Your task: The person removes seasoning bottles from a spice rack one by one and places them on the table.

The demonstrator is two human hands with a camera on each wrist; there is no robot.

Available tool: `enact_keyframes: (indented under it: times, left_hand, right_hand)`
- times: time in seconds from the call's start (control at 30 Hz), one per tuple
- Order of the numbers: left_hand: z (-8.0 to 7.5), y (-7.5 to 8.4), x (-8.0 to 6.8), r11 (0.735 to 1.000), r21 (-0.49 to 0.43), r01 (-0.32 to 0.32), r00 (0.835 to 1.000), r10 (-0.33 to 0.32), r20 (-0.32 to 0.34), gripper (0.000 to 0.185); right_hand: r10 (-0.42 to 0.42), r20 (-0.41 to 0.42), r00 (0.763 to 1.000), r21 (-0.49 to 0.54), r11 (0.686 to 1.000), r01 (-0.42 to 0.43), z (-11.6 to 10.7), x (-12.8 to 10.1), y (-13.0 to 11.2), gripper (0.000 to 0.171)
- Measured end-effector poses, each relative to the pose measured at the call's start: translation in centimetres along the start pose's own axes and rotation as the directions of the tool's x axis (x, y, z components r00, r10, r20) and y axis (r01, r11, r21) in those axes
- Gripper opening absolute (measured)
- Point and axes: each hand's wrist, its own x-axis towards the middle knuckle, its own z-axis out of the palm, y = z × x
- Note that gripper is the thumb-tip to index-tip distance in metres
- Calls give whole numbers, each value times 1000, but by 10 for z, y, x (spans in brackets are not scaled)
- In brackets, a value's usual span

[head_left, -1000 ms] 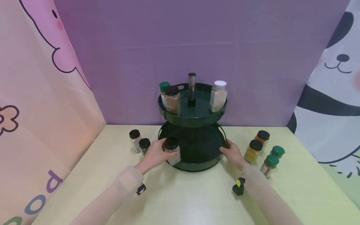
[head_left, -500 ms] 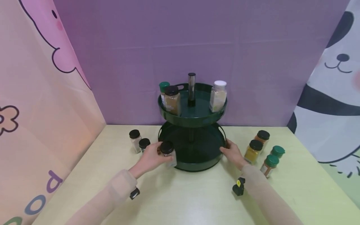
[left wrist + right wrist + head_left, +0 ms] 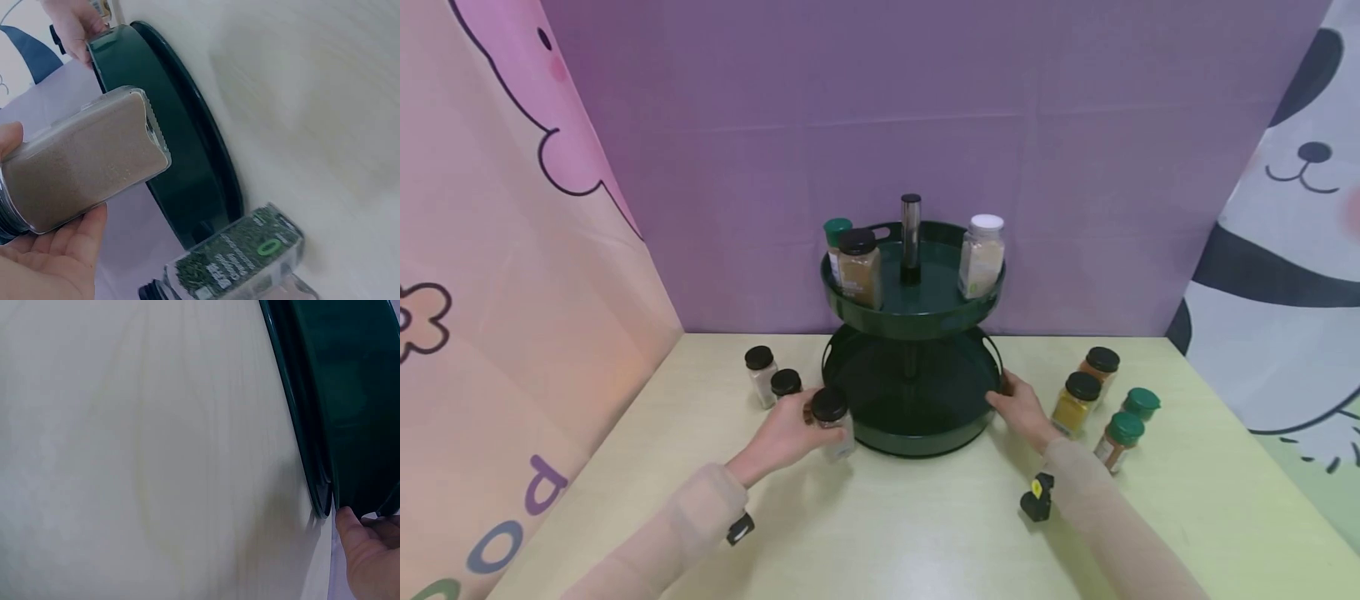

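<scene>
In the head view my left hand point(image 3: 778, 437) grips a clear spice jar point(image 3: 87, 159) with a black lid, just left of the front of a dark green two-tier rack point(image 3: 917, 444). The left wrist view shows light brown powder in this jar, with thumb and fingers on opposite sides of it. My right hand point(image 3: 1021, 410) holds the right side of the rack's lower tier at its handle opening. Its thumb lies on the rim in the right wrist view, while the other fingers are partly hidden. Beside the left hand stands a jar of green herbs point(image 3: 240, 250).
The upper tier carries a brown-filled jar point(image 3: 861, 279), a green-lidded jar point(image 3: 837, 237) and a white-lidded jar point(image 3: 982, 262). A pale jar point(image 3: 762, 379) stands at the left. Several jars, including a yellow one point(image 3: 1072, 410), stand right of the rack. A purple backdrop point(image 3: 760, 167) rises behind.
My left hand has moved left and toward me with the spice jar, away from the lower tier. The right hand and the rack have stayed in place.
</scene>
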Motion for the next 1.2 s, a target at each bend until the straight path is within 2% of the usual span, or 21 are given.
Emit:
enact_keyframes:
  times: [0.23,0.4,0.57,0.73,1.03,1.2]
  left_hand:
    - [-4,-11,-2,999,38,30,1000,-29,-9,38]
    - [-9,-17,-5,997,55,61,998,-61,-17,44]
    - [-15,-25,-6,996,59,72,997,-71,-20,50]
    - [-20,-31,-7,993,53,105,994,-104,-25,46]
    - [-34,-45,-10,983,103,151,988,-149,-30,48]
    - [-43,-54,-11,981,116,153,988,-148,-51,46]
  right_hand:
    - [4,1,1000,-4,1000,-4,-1,0,-1,62]
    - [3,1,1000,4,1000,-3,-1,1,-1,63]
    - [-3,2,1000,1,1000,3,0,1,-1,62]
    - [-3,-2,1000,-1,1000,3,1,1,1,62]
    - [-8,-8,1000,6,1000,8,1,1,0,63]
    - [-4,-6,1000,0,1000,4,1,1,-1,63]
